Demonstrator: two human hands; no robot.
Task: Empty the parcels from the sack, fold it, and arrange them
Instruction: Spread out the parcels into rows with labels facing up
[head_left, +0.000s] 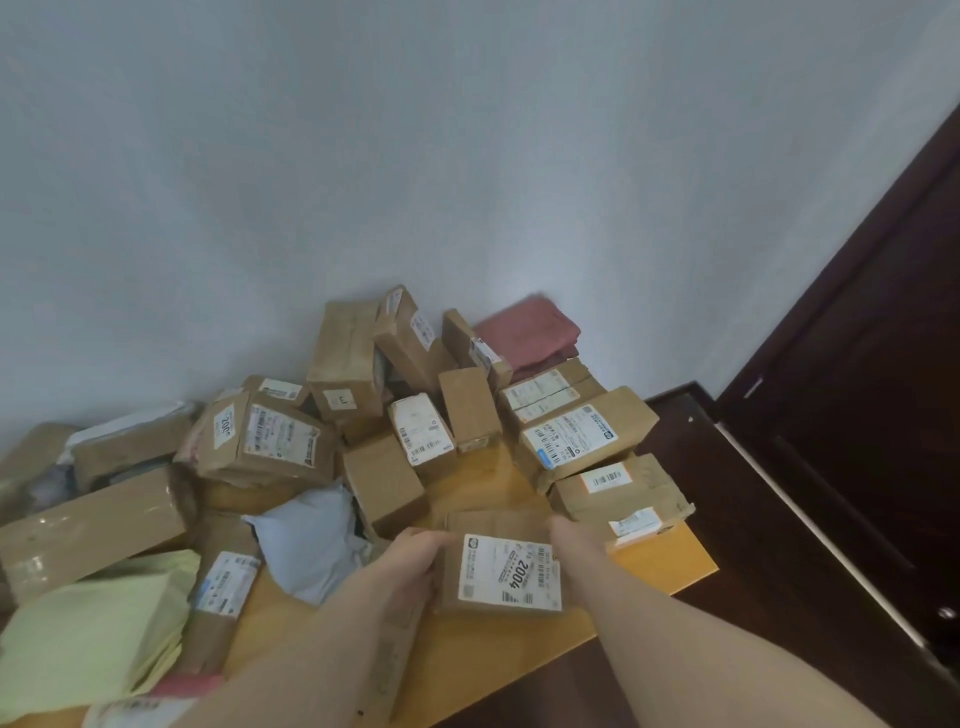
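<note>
Both my hands hold a brown cardboard parcel (506, 569) with a white label reading 2004, just above the near right part of the wooden table (670, 564). My left hand (415, 558) grips its left edge with fingers curled. My right hand (569, 540) holds its right edge; its fingers are mostly hidden behind the parcel. A jumbled heap of several brown parcels (395, 410) covers the table behind. A folded pink-red sack (530, 332) lies at the back against the wall.
A grey plastic mailer (311, 540) and a pale yellow-green mailer (93, 629) lie at the left front. A long taped box (93, 525) sits far left. A dark wooden door (857, 374) and dark floor are to the right. The white wall backs the table.
</note>
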